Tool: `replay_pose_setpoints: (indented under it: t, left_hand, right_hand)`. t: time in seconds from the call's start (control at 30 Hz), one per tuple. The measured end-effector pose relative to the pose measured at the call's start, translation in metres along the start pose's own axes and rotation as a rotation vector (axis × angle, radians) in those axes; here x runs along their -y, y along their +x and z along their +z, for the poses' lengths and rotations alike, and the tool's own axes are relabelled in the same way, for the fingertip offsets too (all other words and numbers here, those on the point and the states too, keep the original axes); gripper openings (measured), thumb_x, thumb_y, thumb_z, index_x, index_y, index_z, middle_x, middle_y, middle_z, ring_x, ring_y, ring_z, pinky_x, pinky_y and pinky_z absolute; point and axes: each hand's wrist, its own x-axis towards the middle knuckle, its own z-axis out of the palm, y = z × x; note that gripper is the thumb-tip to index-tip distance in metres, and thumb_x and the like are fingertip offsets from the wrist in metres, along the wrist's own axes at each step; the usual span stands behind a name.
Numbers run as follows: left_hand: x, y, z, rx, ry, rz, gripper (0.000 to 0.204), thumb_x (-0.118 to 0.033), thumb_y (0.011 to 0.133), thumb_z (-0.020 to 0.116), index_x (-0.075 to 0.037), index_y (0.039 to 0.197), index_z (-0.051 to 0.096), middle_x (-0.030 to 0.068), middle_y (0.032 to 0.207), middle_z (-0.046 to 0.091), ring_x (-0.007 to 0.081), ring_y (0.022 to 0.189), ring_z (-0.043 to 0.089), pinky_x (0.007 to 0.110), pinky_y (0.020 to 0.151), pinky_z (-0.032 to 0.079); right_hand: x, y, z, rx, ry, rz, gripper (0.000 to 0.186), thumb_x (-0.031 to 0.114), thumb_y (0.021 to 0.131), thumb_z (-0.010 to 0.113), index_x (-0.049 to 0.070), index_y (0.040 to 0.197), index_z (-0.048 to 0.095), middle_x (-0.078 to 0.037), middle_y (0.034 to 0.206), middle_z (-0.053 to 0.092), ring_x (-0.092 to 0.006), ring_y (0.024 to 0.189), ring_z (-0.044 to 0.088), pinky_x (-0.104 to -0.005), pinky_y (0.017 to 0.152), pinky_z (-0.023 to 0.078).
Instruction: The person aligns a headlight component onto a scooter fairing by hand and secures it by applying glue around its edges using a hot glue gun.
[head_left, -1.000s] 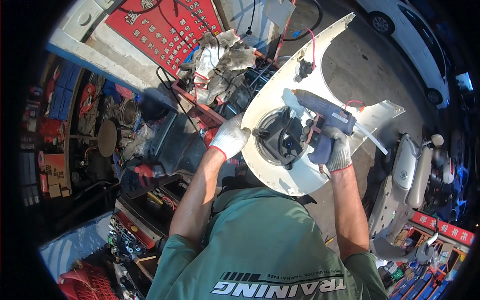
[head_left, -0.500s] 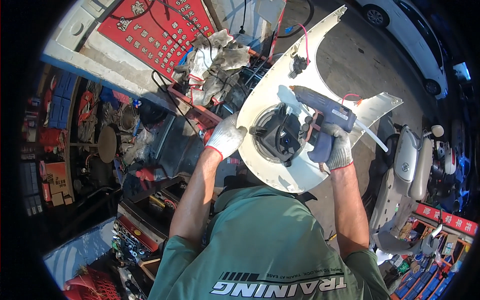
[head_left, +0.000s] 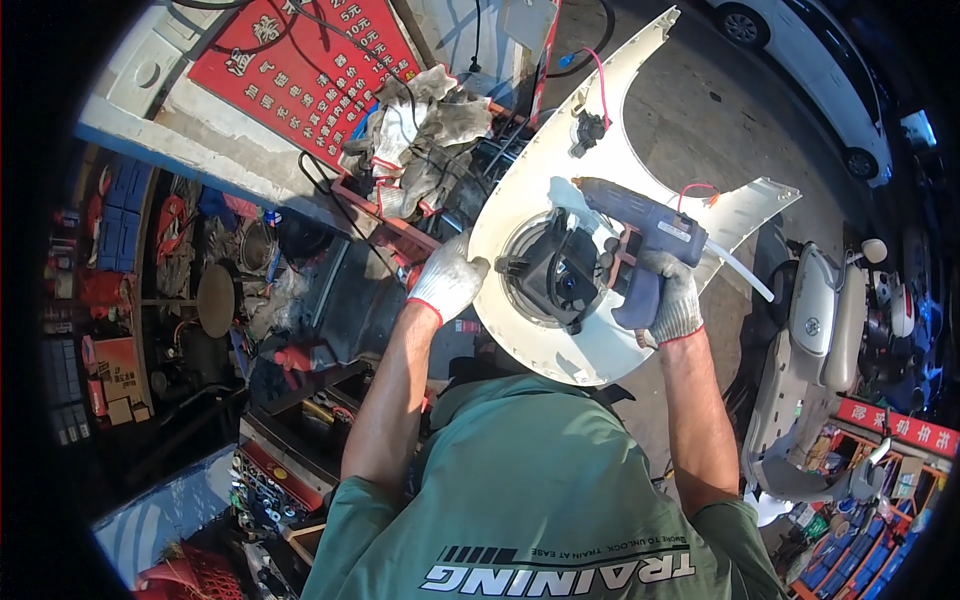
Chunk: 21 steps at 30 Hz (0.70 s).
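Note:
A cream-white curved plastic panel point(head_left: 520, 185), like a scooter's front cover, is held up before my body with its inner side showing. At its middle sits a round black lamp housing point(head_left: 545, 270). My left hand point(head_left: 447, 278), in a grey-white knit glove, has its fingers closed on the panel's left edge. My right hand point(head_left: 673, 300), gloved too, is wrapped round the grip of a dark blue hot glue gun point(head_left: 650, 215). A white glue stick point(head_left: 742, 270) sticks out of its back end. The gun's nozzle points up-left over the panel, above the housing; I cannot tell whether it touches.
A red bin point(head_left: 400, 237) heaped with dirty gloves point(head_left: 425, 130) stands ahead to the left. Cluttered shelves point(head_left: 140, 290) and an open toolbox point(head_left: 275, 475) fill the left. On the right are a parked scooter point(head_left: 815, 320) and a white car point(head_left: 800, 70).
The panel and glue gun sit slightly farther left and up in the picture, along with the background. Both hands keep their grips.

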Motion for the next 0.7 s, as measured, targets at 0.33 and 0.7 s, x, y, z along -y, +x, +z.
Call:
replay_pose_setpoints:
  t: [0.33,0.7]
  left_hand:
    - [-0.01,-0.003,-0.004,0.009,0.028,-0.02,0.041,-0.018,0.086,0.057,0.006,0.12,0.06,0.0298,0.112,0.067,0.0416,0.107,0.065,0.043,0.091,0.05]
    - [-0.007,-0.002,-0.003,0.01,0.023,-0.063,0.041,-0.019,0.088,0.058,0.003,0.122,0.062,0.0262,0.112,0.069,0.037,0.106,0.067,0.041,0.092,0.051]
  right_hand:
    - [-0.001,-0.007,0.005,0.001,0.0,-0.015,0.05,0.011,0.081,0.06,-0.002,0.129,0.054,-0.02,0.103,0.067,-0.0311,0.087,0.072,-0.0415,0.072,0.064]
    - [0.008,-0.015,0.007,-0.039,0.055,-0.041,0.048,0.011,0.08,0.061,-0.004,0.125,0.057,-0.021,0.104,0.067,-0.0329,0.087,0.071,-0.0424,0.072,0.063]
